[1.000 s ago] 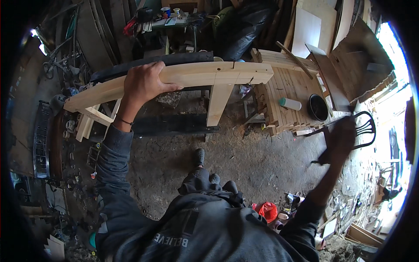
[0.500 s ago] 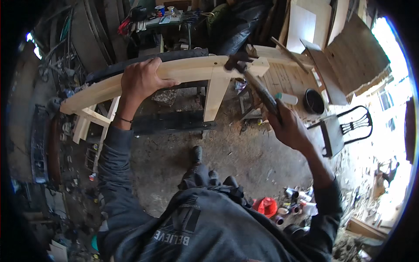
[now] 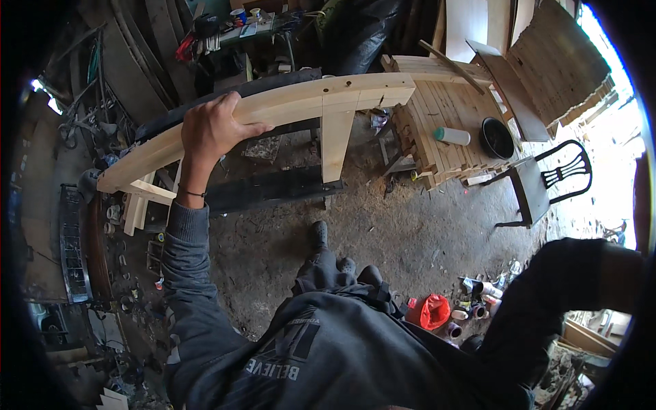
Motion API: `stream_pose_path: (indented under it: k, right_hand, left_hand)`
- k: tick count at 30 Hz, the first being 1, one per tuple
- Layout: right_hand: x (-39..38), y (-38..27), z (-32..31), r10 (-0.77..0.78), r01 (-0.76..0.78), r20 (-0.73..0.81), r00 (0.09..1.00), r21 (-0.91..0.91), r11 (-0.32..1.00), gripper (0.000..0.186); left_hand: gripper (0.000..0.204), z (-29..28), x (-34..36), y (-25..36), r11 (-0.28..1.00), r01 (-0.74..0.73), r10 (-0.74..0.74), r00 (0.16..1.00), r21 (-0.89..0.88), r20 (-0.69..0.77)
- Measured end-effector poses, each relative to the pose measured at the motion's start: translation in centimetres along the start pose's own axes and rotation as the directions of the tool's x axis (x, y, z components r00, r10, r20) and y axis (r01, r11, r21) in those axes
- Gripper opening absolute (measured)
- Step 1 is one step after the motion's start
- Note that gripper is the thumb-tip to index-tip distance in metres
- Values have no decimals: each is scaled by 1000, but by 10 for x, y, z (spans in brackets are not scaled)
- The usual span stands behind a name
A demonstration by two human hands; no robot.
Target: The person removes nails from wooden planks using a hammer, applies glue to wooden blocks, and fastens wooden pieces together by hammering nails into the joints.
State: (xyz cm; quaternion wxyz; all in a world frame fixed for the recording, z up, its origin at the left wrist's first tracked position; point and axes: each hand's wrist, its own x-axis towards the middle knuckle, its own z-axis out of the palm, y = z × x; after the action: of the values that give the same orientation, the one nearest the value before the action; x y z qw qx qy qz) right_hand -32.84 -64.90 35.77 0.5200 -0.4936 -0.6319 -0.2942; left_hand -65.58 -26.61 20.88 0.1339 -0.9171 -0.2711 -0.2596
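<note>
My left hand point(image 3: 213, 128) lies on top of the long wooden beam point(image 3: 273, 109), near its middle part. The fingers are pressed together and curl over the far edge of the beam, and my thumb points to the right along the near side, so I grip the wood from above. The beam is pale, new wood, and it goes from lower left to upper right in front of me. It is the top rail of a wooden frame: one wooden leg point(image 3: 336, 143) goes down from it to the dirt floor point(image 3: 383, 225), and more pale pieces are joined at its left end. Behind the beam there is a dark curved board.

My right arm is raised at the right side of the view. I see only the dark sleeve point(image 3: 567, 287); the right hand itself is out of the picture, so I cannot tell how its fingers are.

To the right of the frame stands a stack of wooden slats point(image 3: 437, 109) with a black bowl point(image 3: 497, 137) on it, and near it a black chair point(image 3: 547, 181).
</note>
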Motion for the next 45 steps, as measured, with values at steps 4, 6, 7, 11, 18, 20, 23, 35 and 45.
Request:
stream_pose_path:
  k: [4, 6, 7, 11, 18, 20, 23, 35, 45]
  right_hand:
    - [-139, 22, 150, 547, -484, 600, 584, -283, 828, 23]
    - [-172, 0, 150, 665, -691, 674, 321, -314, 651, 30]
    - [-196, 9, 132, 674, -663, 686, 273, -374, 649, 28]
    - [-344, 14, 89, 851, -850, 526, -10, -452, 269, 29]
    - [-439, -42, 102, 830, -922, 405, -383, -224, -316, 29]
    - [-459, -41, 106, 849, -917, 366, -381, -265, -297, 31]
    - [-473, -25, 113, 942, -934, 296, -156, -355, -43, 36]
    - [-426, 213, 78, 891, -826, -85, 446, -423, 373, 29]
    - [-466, 594, -43, 936, -635, -328, 124, -751, -179, 31]
  left_hand:
    - [65, -1, -12, -9, 997, 70, -71, 997, 35, 30]
    - [65, -1, -23, -22, 995, 82, -87, 991, 56, 102]
    - [65, 2, -21, -19, 995, 88, -90, 994, 51, 59]
    - [62, 2, 5, -6, 996, 85, -87, 993, 37, 77]
    - [62, 8, 1, -9, 989, 111, -120, 989, 94, 87]
    - [63, 8, 3, -9, 994, 83, -89, 993, 75, 79]
    - [66, 15, 8, -13, 997, 64, -66, 994, 35, 86]
    - [29, 29, 39, -27, 859, 435, -349, 883, -268, 314]
    - [41, 74, 81, -50, 662, 696, -623, 717, -278, 313]
